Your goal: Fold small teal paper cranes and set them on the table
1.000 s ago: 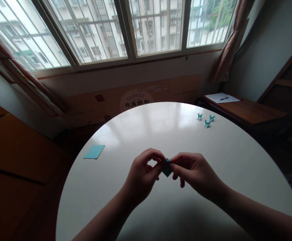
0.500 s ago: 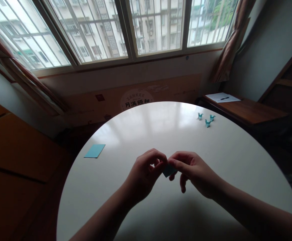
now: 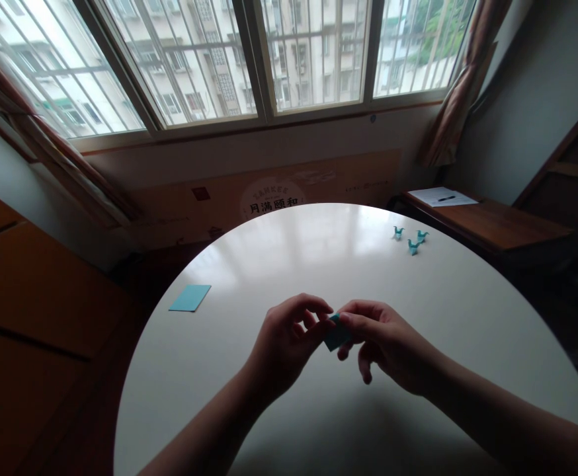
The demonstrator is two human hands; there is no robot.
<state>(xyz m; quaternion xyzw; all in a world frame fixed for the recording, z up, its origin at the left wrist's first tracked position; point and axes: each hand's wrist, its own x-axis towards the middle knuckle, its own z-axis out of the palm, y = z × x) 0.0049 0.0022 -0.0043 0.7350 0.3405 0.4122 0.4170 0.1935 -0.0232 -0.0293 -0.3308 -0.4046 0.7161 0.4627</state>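
Note:
A small folded piece of blue paper [image 3: 336,337] is pinched between both my hands just above the round white table [image 3: 279,264]. My left hand [image 3: 286,344] grips its left edge with thumb and forefinger, the other fingers curled. My right hand [image 3: 385,344] pinches its top right part, fingers bent over it. Most of the paper is hidden by my fingertips. Three small blue paper cranes [image 3: 411,239] stand at the table's far right. A flat blue paper sheet [image 3: 190,297] lies at the table's left edge.
A dark wooden side table [image 3: 492,221] at the right carries white paper with a pen [image 3: 442,198]. A large barred window [image 3: 269,59] runs along the far wall, with curtains [image 3: 457,86] at the sides. Wooden furniture [image 3: 31,317] stands at the left.
My fingers have shifted on the folded paper, which now lies flatter and more hidden between them. My right thumb has closed over its top. Both hands stay in the same place.

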